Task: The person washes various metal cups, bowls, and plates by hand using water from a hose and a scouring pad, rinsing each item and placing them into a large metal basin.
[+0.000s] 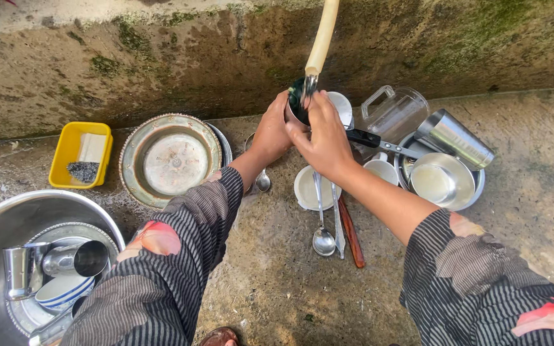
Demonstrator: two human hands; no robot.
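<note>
A: What is being held under the hose (322, 38)?

B: A small steel cup (297, 102) is being held at the hose's mouth, close to the mossy wall (161, 57). It is being clasped by the left hand (272, 131), whose grip is being wrapped around the cup's side. The right hand (324, 138) is being laid over the rim, with its fingers pressed into the opening; whether that grip is being closed on the rim cannot be told.

A: What is being shown below the hands?

B: On the wet concrete floor (277, 275), a white bowl (310, 189), a spoon (322, 240), a second utensil just beside it and a wooden-handled tool (351, 234) are being shown. To the right, a steel plate (442, 181), a steel tumbler (454, 138) lying on its side and a clear jug (394, 112) are being seen near one another.

A: And to the left?

B: A round steel tray (170, 159) and a yellow tub (78, 155) holding a scrubber are being shown. In the lower left corner, a large steel basin (8, 221) is being seen holding cups and a striped bowl.
</note>
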